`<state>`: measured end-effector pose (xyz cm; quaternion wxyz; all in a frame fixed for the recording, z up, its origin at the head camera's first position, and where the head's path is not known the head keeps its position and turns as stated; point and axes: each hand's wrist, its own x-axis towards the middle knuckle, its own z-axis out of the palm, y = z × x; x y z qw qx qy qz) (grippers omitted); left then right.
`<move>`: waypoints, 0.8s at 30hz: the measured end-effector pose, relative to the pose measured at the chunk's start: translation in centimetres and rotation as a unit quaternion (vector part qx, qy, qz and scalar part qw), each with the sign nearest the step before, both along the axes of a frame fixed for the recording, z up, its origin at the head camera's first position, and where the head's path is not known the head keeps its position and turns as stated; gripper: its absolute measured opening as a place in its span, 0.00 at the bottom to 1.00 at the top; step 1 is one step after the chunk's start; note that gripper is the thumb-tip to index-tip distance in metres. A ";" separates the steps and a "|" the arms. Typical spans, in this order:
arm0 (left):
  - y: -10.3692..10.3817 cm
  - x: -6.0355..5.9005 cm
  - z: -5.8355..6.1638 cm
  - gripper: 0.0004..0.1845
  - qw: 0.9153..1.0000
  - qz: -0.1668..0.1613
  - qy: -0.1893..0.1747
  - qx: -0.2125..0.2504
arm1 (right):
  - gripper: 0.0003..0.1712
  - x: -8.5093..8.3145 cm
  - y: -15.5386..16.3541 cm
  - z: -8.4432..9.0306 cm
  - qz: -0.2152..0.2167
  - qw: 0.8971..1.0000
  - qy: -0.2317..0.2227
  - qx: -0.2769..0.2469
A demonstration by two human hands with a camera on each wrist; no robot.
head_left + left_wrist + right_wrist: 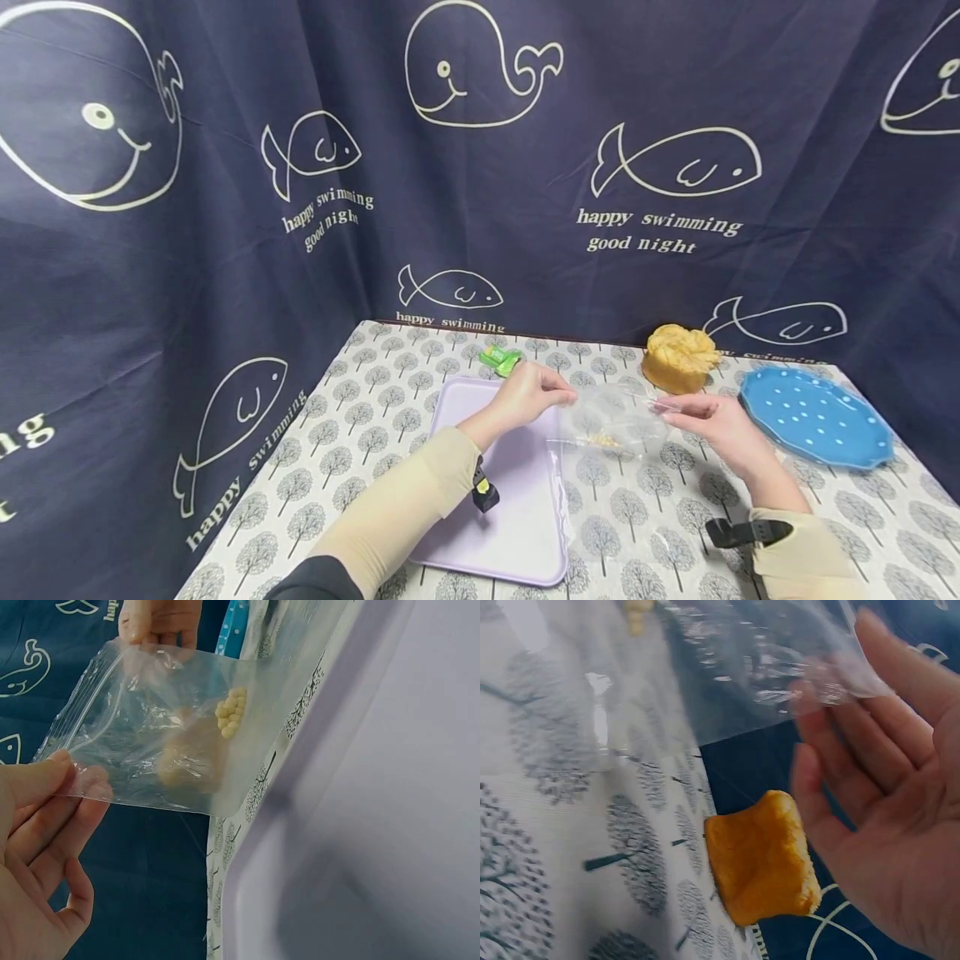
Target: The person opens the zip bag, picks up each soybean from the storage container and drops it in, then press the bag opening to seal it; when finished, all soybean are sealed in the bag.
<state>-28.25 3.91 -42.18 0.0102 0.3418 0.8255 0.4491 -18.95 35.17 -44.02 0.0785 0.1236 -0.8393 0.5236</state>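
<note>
A clear zip bag [142,712] hangs between my two hands above the table, with several small pale-yellow pieces [231,712] gathered near its bottom; what kind they are is hard to tell. My left hand [525,392] pinches one upper corner, thumb against fingers, over the right edge of the lilac tray [498,533]. The opposite upper corner is pinched by my right hand [716,425], beyond which stands a yellow-brown bread-like piece [677,360]. In the left wrist view the zip strip runs between the hands. Whether the zip is sealed cannot be told.
A green packet [500,358] lies behind the tray. At the right is a blue dotted plate [813,417]. Another sheet or bag of clear plastic [615,533] lies on the tree-print tablecloth [337,450] beside the tray. A dark-blue curtain [480,208] closes off the back and left.
</note>
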 end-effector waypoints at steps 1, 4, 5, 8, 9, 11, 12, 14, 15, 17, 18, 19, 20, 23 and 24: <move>0.0 0.0 0.0 0.03 1.000 0.000 0.001 0.000 | 0.12 0.0 -0.1 -0.1 -0.016 1.000 0.005 0.006; -0.1 -0.1 0.0 0.03 1.000 -0.004 0.002 0.002 | 0.09 0.0 -0.3 -0.2 -0.054 0.998 0.017 0.021; -0.1 -0.1 0.0 0.03 1.000 -0.007 0.003 0.004 | 0.08 0.1 -0.3 -0.2 -0.063 0.998 0.019 0.022; -0.3 -0.3 0.0 0.03 1.000 -0.015 0.006 0.010 | 0.08 0.2 -0.4 0.0 -0.080 0.996 0.026 0.035; -0.3 -0.4 -0.1 0.03 1.000 -0.016 0.007 0.011 | 0.08 0.2 -0.5 0.0 -0.084 0.995 0.028 0.037; -0.4 -0.5 -0.1 0.03 1.000 -0.018 0.012 0.009 | 0.08 0.2 -0.6 0.2 -0.093 0.994 0.033 0.041; -0.4 -0.6 -0.1 0.04 1.000 -0.017 0.012 0.007 | 0.08 0.2 -0.7 0.3 -0.096 0.994 0.036 0.042; -0.5 -0.7 0.0 0.04 1.000 -0.012 0.013 0.002 | 0.09 0.3 -0.9 0.5 -0.106 0.993 0.040 0.040; -0.4 -0.7 0.1 0.05 1.000 -0.012 0.012 0.000 | 0.09 0.3 -1.0 0.6 -0.110 0.992 0.043 0.034; -0.4 -0.7 0.3 0.05 1.000 -0.011 0.005 0.000 | 0.09 0.4 -1.0 0.7 -0.117 0.992 0.046 0.022; -0.3 -0.8 0.3 0.05 1.000 -0.011 0.001 -0.001 | 0.09 0.4 -1.0 0.7 -0.118 0.992 0.047 0.014; -0.3 -0.8 0.3 0.06 1.000 -0.012 -0.003 -0.002 | 0.09 0.5 -1.1 0.7 -0.118 0.992 0.047 0.008; -0.3 -0.9 0.3 0.06 1.000 -0.013 -0.009 0.000 | 0.10 0.5 -1.1 0.8 -0.118 0.992 0.048 0.004; -0.4 -1.2 0.2 0.09 1.000 -0.009 -0.018 -0.002 | 0.10 0.6 -1.4 0.9 -0.112 0.993 0.048 0.009; -0.4 -1.3 0.2 0.14 1.000 -0.005 -0.016 -0.005 | 0.10 0.6 -1.5 1.0 -0.112 0.992 0.047 0.013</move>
